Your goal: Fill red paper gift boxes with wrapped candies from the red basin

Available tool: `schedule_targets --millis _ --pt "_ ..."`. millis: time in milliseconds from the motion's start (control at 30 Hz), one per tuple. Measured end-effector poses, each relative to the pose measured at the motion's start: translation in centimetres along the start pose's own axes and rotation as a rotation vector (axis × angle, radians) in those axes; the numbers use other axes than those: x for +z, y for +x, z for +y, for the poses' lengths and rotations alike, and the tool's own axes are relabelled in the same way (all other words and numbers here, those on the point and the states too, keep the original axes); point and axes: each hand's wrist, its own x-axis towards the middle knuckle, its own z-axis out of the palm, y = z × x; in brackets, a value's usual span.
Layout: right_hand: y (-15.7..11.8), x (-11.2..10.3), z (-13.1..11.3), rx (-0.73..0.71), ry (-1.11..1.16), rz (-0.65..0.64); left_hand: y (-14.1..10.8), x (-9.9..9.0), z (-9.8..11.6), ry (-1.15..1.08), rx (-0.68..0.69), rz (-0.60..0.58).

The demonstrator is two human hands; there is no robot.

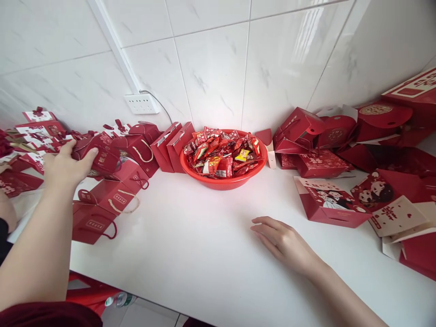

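Stretched out to the left, my left hand (66,165) has its thumb and fingers around a small red gift box (105,156) among the other boxes. Part of its grip is hidden behind the hand. Closer to me stand several closed red gift boxes (93,222) with rope handles, in a row. My right hand (284,240) hangs low over the white table (190,236), palm down, its fingers stretched out and holding nothing. Beyond it, against the wall, sits a red plastic basket (221,184) heaped with wrapped snacks and candies (221,154).
Open and folded red boxes (334,200) are piled along the right side. Two upright red boxes (172,147) stand left of the basket. A power strip (141,104) is on the tiled wall. Another person's arm (7,211) shows at the left edge. Below is a red stool (90,290).
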Motion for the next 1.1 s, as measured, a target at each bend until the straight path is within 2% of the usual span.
schedule_targets --millis 100,233,333,500,667,833,1000,1100 --pt "0.0 0.0 0.1 0.001 -0.002 -0.009 -0.9 0.1 1.1 -0.041 -0.186 0.066" --pt "0.0 0.1 0.1 -0.011 -0.014 -0.016 -0.8 0.3 1.3 -0.069 -0.162 0.055" --pt "0.0 0.2 0.2 -0.017 -0.019 -0.015 0.5 1.1 0.1 -0.041 -0.128 0.035" --pt "-0.2 0.2 0.3 -0.004 -0.016 -0.008 3.9 2.9 -2.2 0.031 -0.229 0.003" --pt "-0.2 0.3 0.3 -0.006 -0.018 -0.013 6.3 3.5 -2.5 0.012 -0.200 -0.029" --pt "-0.2 0.3 0.3 -0.013 -0.020 -0.013 7.9 3.4 -1.3 0.026 -0.221 -0.087" --pt "-0.1 0.2 0.2 -0.015 -0.012 -0.007 8.4 1.8 -0.2 0.161 -0.189 -0.141" --pt "-0.1 0.1 0.1 -0.018 -0.013 -0.008 7.3 0.9 -0.2 0.186 -0.215 -0.056"
